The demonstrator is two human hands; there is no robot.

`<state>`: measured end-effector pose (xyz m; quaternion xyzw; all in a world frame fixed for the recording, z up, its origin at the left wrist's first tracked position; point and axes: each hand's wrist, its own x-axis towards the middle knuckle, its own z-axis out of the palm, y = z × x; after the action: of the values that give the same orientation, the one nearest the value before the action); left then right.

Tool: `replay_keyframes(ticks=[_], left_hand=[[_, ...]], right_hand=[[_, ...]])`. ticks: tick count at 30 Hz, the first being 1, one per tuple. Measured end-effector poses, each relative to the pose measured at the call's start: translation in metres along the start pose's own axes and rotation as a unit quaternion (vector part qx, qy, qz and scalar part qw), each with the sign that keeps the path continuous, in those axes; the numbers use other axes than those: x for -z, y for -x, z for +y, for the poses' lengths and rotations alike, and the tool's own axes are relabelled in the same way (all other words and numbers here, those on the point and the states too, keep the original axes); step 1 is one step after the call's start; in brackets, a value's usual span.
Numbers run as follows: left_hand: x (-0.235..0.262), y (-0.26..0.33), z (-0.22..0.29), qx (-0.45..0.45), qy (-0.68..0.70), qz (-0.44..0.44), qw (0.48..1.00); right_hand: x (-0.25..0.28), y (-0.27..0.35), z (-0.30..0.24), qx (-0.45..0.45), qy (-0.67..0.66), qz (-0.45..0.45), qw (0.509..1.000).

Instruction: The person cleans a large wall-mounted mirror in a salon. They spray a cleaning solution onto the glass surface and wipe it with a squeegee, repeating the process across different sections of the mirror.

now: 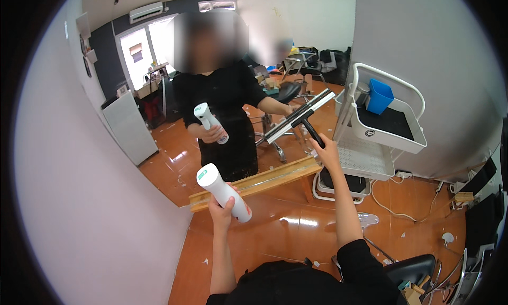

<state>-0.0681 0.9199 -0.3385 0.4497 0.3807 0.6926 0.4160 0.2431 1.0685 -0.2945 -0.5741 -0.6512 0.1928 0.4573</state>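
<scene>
My left hand (222,205) grips a white spray bottle (212,180), held tilted with its head up and to the left. My right hand (327,152) is raised and holds the black handle of a squeegee (301,116). Its long blade lies slanted against what looks like a large mirror standing on a wooden bottom rail (264,182). In the glass a figure in black (227,109) shows with a matching white bottle.
A white rolling cart (389,133) with a blue bin (380,96) stands right of the squeegee, against a grey wall. A white wall runs along my left. White cables (391,207) lie on the glossy orange floor, and a black chair (415,268) sits at the lower right.
</scene>
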Motion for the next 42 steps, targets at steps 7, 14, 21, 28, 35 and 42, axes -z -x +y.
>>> replay_keyframes(ticks=[7, 14, 21, 28, 35, 42], left_hand=[[-0.033, -0.003, -0.029, 0.018, -0.008, -0.017, 1.0], [-0.04, -0.001, -0.043, 0.028, -0.003, -0.008, 1.0], [-0.053, 0.003, -0.051, 0.081, 0.019, -0.033, 0.996], [-0.085, 0.005, -0.05, 0.133, -0.019, -0.097, 0.986], [-0.125, 0.006, -0.044, 0.037, -0.236, -0.209, 0.948], [-0.122, 0.007, -0.056, 0.031, -0.147, -0.283, 0.947]], right_hand=[[-0.001, -0.008, 0.06, 0.007, -0.044, 0.0, 0.999], [-0.045, 0.038, 0.093, -0.152, -0.295, -0.045, 0.942], [-0.076, 0.132, 0.121, -0.269, -0.365, -0.042, 0.89], [-0.064, 0.114, 0.031, -0.118, -0.505, 0.02, 0.855], [-0.038, 0.089, -0.012, 0.072, -0.343, -0.155, 0.923], [-0.034, 0.099, -0.014, -0.068, -0.431, -0.121, 0.892]])
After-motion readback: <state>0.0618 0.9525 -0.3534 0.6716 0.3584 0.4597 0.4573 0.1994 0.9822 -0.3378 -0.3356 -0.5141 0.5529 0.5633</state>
